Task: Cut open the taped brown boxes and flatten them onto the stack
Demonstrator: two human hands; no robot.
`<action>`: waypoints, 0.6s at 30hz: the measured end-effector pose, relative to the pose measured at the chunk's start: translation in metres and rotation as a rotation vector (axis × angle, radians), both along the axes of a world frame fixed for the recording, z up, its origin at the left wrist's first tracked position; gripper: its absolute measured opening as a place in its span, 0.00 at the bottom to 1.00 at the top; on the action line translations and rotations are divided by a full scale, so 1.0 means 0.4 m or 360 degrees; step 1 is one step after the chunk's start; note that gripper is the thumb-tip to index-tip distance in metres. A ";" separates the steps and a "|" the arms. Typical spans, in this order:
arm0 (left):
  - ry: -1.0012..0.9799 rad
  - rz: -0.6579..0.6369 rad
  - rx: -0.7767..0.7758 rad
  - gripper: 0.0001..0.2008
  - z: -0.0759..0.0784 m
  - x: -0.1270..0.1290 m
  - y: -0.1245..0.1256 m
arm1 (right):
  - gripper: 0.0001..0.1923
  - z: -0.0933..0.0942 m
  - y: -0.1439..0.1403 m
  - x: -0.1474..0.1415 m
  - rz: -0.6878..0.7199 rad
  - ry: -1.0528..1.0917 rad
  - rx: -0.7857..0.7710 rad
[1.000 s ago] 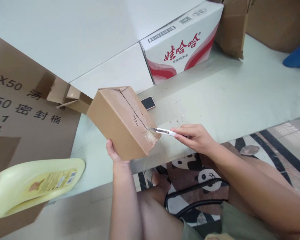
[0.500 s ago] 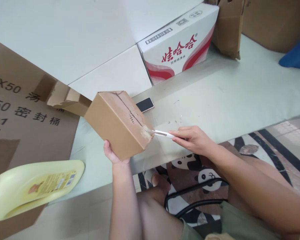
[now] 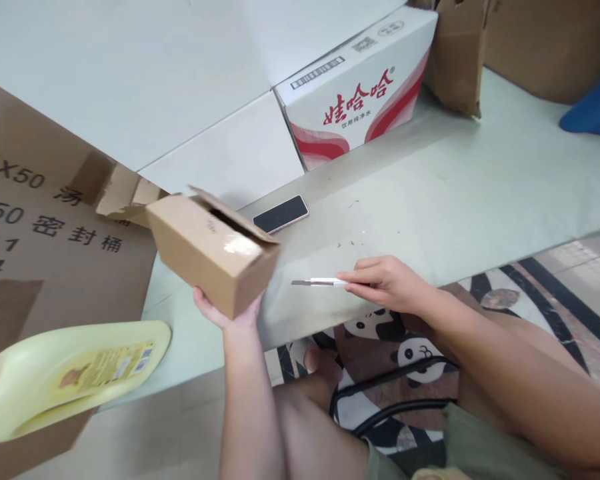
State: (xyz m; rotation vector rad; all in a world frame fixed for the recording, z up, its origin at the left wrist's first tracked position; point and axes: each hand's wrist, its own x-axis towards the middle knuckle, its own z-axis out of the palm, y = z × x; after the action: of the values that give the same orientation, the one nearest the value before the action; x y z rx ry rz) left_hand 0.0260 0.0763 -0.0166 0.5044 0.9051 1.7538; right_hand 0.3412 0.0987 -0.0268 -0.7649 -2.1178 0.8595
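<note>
Left of the phone [image 3: 281, 213], the left hand [image 3: 235, 321] holds the box [image 3: 210, 257] from below, presumably keeping its top [image 3: 220, 237] exposed; right of the phone, the right hand [image 3: 383, 280] grips a knife [image 3: 317, 282].

Setting: indoor room, apparently a storage or packing corner; home or small shop, cannot tell which. Evidence: pale counter [image 3: 485, 167] lined with cartons, namely a large printed carton [image 3: 25, 263] at left, a red-and-white drinking-water carton [image 3: 363, 110] behind, a brown carton [image 3: 545, 50] far right. Domestic signs: phone [image 3: 281, 214], yellow bottle [image 3: 75, 377], panda print [image 3: 414, 352] below. Floor [image 3: 165, 433] tiled.
</note>
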 end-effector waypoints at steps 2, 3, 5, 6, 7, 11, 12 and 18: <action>-0.0103 0.0067 0.0010 0.29 -0.004 -0.014 0.004 | 0.16 -0.001 0.000 0.008 -0.0092 -0.0052 0.0016; -0.0125 0.0071 -0.0010 0.29 -0.004 -0.017 0.004 | 0.16 -0.002 0.001 0.012 -0.0169 -0.0071 0.0006; -0.0113 0.0048 -0.0032 0.30 0.001 -0.009 0.002 | 0.17 -0.008 0.008 0.020 -0.0354 -0.0112 -0.0059; -0.0082 0.0024 -0.0028 0.31 0.007 0.002 0.000 | 0.17 -0.014 0.013 0.025 -0.0451 -0.0143 -0.0102; -0.0039 -0.0005 -0.0012 0.33 0.015 0.016 -0.002 | 0.17 -0.021 0.019 0.029 -0.0546 -0.0184 -0.0147; 0.0169 -0.0029 0.0098 0.32 0.042 0.064 -0.011 | 0.19 -0.053 0.046 0.038 -0.0789 -0.0318 -0.0242; 0.0184 -0.0037 0.0084 0.32 0.043 0.066 -0.012 | 0.19 -0.059 0.051 0.038 -0.0804 -0.0312 -0.0234; 0.0154 -0.0015 -0.0140 0.28 0.008 0.042 -0.011 | 0.20 -0.049 0.044 0.016 -0.0622 -0.0159 -0.0199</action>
State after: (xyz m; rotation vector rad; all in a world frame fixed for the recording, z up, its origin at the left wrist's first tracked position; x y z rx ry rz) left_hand 0.0426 0.0719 -0.0133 0.5388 1.0419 1.6849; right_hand 0.3476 0.1162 -0.0464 -1.2600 -1.9171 0.7556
